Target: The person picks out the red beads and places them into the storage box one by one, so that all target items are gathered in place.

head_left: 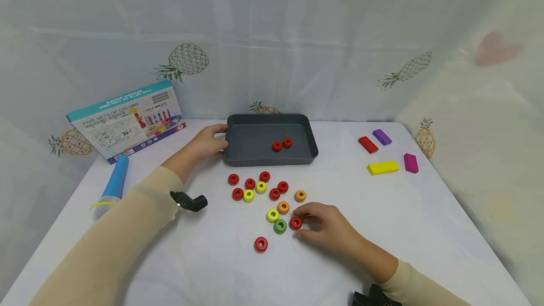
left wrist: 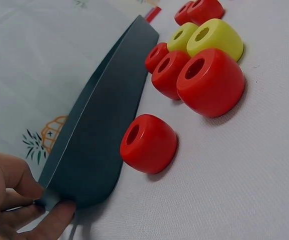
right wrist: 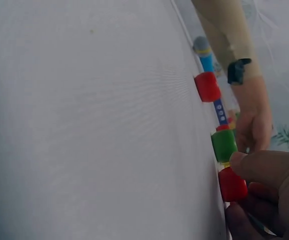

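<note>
The step in hand seems to be the picking of beads for the tray [head_left: 250,140], which lies at 12 o'clock from the loose ones. The right hand [head_left: 329,230] has thumb and fingers curled round one red bead [head_left: 295,223], at 4 o'clock in the group; how firm the pinch is, I cannot tell. The left hand [head_left: 206,144] grips the tray at its 9 o'clock edge. The next move probably calls for lifting this bead straight up, without knocking the green bead [head_left: 280,226] near it.

By count, the tabletop [head_left: 425,230] carries eight red beads, the gripped one included, three yellow beads [head_left: 272,216], two orange beads [head_left: 283,208] and one green. Two more red beads lie inside the tray. Toward 2 o'clock are four blocks [head_left: 383,167]; one box [head_left: 127,122] leans at 10 o'clock and one microphone [head_left: 119,174] lies at 9 o'clock.
</note>
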{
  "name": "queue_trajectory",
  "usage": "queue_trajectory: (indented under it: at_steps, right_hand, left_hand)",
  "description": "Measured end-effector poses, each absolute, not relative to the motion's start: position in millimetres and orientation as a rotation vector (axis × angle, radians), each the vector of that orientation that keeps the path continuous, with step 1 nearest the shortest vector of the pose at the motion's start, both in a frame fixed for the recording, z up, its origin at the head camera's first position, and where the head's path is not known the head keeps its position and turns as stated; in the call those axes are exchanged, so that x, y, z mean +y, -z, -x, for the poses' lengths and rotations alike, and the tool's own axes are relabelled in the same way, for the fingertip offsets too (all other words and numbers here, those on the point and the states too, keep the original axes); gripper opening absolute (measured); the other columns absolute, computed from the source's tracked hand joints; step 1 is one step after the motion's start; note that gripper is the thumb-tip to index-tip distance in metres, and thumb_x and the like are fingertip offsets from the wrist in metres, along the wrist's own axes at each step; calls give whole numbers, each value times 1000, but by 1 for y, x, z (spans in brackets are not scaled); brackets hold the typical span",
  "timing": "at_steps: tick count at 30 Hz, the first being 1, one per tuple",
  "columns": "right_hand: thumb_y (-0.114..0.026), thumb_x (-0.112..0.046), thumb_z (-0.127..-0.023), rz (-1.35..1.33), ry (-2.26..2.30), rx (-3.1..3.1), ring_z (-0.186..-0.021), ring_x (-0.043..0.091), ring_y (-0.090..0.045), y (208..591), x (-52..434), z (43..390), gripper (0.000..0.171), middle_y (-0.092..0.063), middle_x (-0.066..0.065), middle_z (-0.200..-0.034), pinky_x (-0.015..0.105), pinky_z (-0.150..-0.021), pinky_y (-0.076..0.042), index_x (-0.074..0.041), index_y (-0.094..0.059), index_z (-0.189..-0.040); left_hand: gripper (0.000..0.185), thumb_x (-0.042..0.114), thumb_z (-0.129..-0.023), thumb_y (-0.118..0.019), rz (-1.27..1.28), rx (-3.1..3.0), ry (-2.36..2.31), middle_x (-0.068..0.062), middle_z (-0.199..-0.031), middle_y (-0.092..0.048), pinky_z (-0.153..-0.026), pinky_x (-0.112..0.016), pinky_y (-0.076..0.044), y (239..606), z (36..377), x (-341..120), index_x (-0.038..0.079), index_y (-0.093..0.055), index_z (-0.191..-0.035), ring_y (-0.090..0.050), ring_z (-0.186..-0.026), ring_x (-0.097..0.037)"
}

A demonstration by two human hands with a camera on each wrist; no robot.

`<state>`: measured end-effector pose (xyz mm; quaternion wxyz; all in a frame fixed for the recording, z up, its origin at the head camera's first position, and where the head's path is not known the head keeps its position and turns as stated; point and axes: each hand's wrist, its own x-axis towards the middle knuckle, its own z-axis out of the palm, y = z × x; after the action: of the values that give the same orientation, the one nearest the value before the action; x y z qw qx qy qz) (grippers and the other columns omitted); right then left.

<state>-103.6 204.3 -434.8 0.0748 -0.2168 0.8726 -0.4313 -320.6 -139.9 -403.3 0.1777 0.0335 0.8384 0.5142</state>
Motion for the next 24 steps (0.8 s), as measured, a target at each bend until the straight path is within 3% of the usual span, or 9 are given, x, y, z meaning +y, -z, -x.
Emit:
queue_trajectory:
  at_steps: [13,19,24]
  right_hand:
    - [-82,-16,-84,802,1083,2738,-93,1,-66,424,197,108,28,-69,-16,-103,23,-85,-59,-21,-73,-111]
    - [-82,-10,-84,884,1130,2769,-97,4,-68,398,198,120,32,-71,-11,-108,23,-84,-60,-15,-73,-114]
    - [-84,-12,-83,913,1085,2863,-100,5,-68,369,199,138,35,-72,-11,-110,29,-85,-61,-19,-72,-115]
  left_hand:
    - [71,8,-97,-58,-92,2361,-1461,-9,-166,-27,-99,-48,-54,402,323,-141,14,-28,-161,-43,-142,-35]
    - [71,8,-97,-58,-88,2368,-1456,-10,-166,-27,-99,-48,-54,403,324,-142,14,-27,-161,-43,-142,-35]
    - [72,7,-96,-57,-93,2367,-1452,-10,-166,-27,-100,-48,-54,405,323,-141,13,-27,-161,-41,-143,-35]
